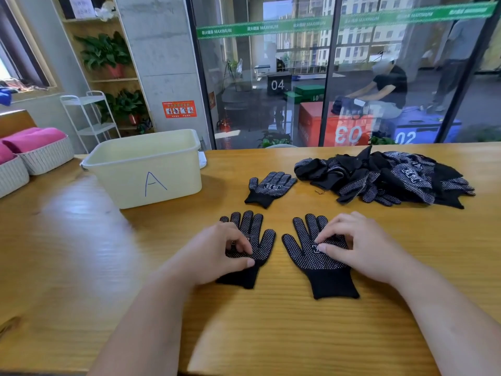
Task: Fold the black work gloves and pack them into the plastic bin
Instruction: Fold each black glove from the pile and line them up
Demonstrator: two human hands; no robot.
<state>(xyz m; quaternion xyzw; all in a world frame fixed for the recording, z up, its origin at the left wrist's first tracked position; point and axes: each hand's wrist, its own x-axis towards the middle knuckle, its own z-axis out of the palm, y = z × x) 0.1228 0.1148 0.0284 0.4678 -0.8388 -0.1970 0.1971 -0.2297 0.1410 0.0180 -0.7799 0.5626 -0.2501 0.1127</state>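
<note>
Two black work gloves with white dots lie flat side by side on the wooden table (81,253), fingers pointing away from me. My left hand (217,253) rests on the left glove (261,240), with curled fingers and thumb pinching its palm area. My right hand (357,245) does the same on the right glove (306,256), fingertips bunched at its printed label. A third glove (268,189) lies flat a little farther back. A loose pile of gloves (393,177) sits at the back right. The pale yellow plastic bin (146,169), marked "A", stands at the back left; what I can see of its inside holds nothing.
White woven baskets (46,156) with pink towels (32,137) stand at the far left edge. A glass wall runs behind the table, with a person seated beyond it. A white cart and plant shelves stand at the back left.
</note>
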